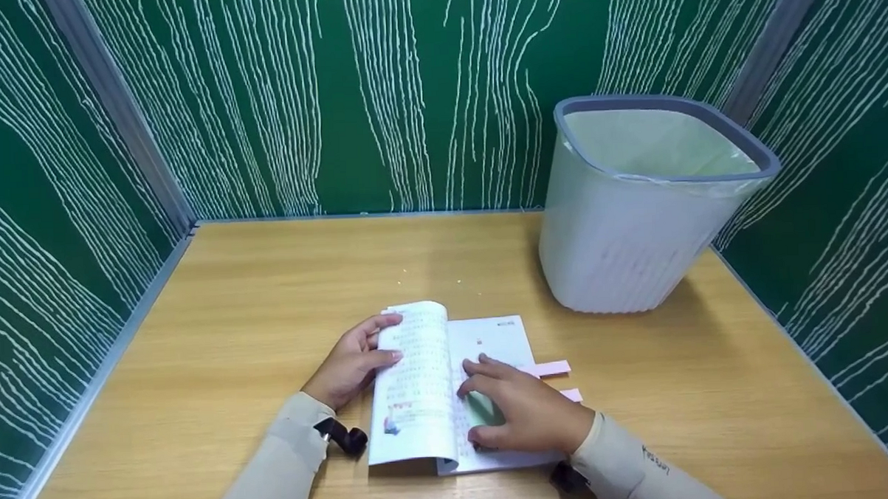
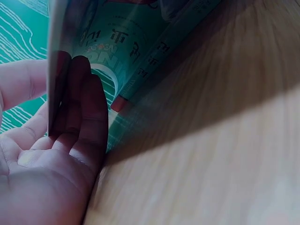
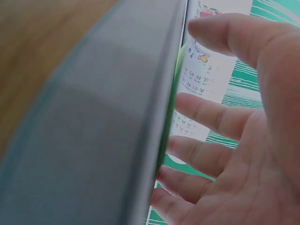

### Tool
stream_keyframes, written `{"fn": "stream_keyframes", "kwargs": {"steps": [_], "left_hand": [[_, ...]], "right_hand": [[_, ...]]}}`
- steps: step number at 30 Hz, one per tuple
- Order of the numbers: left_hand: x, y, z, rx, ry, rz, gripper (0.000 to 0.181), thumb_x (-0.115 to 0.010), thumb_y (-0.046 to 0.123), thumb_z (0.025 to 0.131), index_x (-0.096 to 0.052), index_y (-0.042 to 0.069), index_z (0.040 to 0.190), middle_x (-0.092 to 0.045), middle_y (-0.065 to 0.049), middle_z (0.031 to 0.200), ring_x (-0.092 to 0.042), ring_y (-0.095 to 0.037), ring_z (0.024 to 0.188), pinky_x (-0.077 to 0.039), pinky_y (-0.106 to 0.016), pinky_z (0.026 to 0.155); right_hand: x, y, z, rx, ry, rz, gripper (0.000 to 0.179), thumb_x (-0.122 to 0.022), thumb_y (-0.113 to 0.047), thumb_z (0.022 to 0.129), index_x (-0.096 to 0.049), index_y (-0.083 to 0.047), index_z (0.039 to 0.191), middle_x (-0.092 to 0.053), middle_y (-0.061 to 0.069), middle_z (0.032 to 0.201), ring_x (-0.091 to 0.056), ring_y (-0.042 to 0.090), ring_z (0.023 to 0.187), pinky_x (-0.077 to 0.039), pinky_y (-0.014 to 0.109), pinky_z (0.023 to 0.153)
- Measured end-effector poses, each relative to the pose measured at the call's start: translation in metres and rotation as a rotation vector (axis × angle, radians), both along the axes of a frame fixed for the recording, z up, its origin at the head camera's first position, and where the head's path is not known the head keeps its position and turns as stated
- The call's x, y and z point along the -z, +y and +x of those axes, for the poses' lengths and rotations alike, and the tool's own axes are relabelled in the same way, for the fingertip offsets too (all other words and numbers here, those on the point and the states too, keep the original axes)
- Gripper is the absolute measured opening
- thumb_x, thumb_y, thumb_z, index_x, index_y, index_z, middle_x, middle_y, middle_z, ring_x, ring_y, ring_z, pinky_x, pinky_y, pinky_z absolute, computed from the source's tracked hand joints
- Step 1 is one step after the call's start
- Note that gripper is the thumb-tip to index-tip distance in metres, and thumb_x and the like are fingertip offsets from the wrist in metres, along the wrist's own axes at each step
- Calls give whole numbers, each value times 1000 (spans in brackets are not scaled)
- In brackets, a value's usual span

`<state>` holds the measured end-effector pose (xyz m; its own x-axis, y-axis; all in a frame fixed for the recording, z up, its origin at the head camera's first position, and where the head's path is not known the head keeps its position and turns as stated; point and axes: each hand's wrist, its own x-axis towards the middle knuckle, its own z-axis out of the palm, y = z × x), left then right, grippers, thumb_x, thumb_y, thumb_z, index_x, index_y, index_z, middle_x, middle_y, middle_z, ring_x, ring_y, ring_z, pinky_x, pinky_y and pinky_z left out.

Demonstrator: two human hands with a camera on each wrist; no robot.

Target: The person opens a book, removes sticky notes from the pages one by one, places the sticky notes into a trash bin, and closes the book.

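- You can pass leftward over the table (image 1: 196, 347), beyond your left hand (image 1: 350, 362)
- The bin (image 1: 635, 228) blocks you at far right
- Raised pages (image 1: 417, 383) stand between it and your right hand (image 1: 529, 410)

A grey-rimmed, lined bin (image 1: 635, 235) stands at two o'clock on the wooden counter (image 1: 269, 307), a green, white-streaked wall (image 1: 336, 113) at twelve.

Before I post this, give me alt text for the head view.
A person's left hand holds the left pages of an open book on a wooden table, while the right hand spreads over the right page. Pink tabs jut from the book's right edge; a lined bin stands behind.
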<state>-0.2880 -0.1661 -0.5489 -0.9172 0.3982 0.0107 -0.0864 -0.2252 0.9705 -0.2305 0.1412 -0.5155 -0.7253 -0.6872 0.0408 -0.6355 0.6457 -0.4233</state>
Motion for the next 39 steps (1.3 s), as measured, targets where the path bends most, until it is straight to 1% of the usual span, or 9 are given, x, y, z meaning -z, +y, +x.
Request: {"fn": "stream_keyframes", "kwargs": {"steps": [8,14,18,20,23,26,29,37,39], "left_hand": [[2,1,-1,-10,14,3,65,-69,-6,92,-43,2,151,-58,-20,140,-68,-27,115,-62,-35,89],[1,0,0,6,14,2,65,-69,-4,93,-42,3,151,-59,-20,140,-69,-28,116,-62,-37,90],[0,0,0,5,10,11,63,-70,-3,93,-44,4,150,-59,-20,141,-69,-30,118,-62,-38,91],[0,0,0,5,9,10,63,-70,-2,93,-44,4,150,-59,-20,141,-68,-30,118,-62,-38,91],[1,0,-1,7,8,5,64,-70,-2,93,-44,4,150,-59,-20,141,-68,-30,118,-62,-38,91],[2,-1,-1,10,11,3,64,-71,-2,93,-43,4,150,-59,-20,141,-68,-30,118,-62,-38,91],[2,-1,-1,5,7,2,64,-70,-2,93,-43,4,150,-59,-20,141,-68,-30,118,-62,-38,91],[2,0,-1,13,16,20,63,-67,-5,94,-41,3,151,-58,-19,141,-68,-27,116,-62,-35,89],[2,0,-1,12,18,16,63,-67,-5,94,-41,3,151,-57,-19,141,-68,-27,117,-62,-35,90]], "right_hand": [[1,-1,-1,1,7,-53,32,-63,-30,94,-71,-19,123,-51,14,156,-40,40,149,-41,56,118],[1,1,-2,-6,-15,-81,31,-53,-24,101,-74,-16,123,-51,15,155,-40,40,149,-40,57,118],[1,1,-4,-9,6,-107,29,-49,-22,105,-76,-14,114,-55,17,151,-43,41,147,-39,56,119],[2,1,-5,-4,29,-129,30,-49,-21,106,-75,-11,115,-58,17,148,-46,41,144,-40,56,118],[5,1,-7,12,51,-160,33,-49,-20,108,-72,-4,125,-62,18,144,-50,41,141,-42,55,117],[6,0,-8,31,46,-170,39,-50,-21,109,-64,0,138,-62,18,143,-51,40,141,-42,54,116],[7,-1,-8,53,29,-162,41,-49,-24,110,-61,-1,141,-62,17,143,-51,38,141,-42,53,116],[5,1,-9,129,45,-192,37,-50,-27,110,-67,-7,136,-65,18,138,-58,32,134,-48,50,112],[4,1,-9,149,41,-198,33,-49,-29,110,-72,-12,126,-76,14,116,-71,24,116,-55,43,104]]}}
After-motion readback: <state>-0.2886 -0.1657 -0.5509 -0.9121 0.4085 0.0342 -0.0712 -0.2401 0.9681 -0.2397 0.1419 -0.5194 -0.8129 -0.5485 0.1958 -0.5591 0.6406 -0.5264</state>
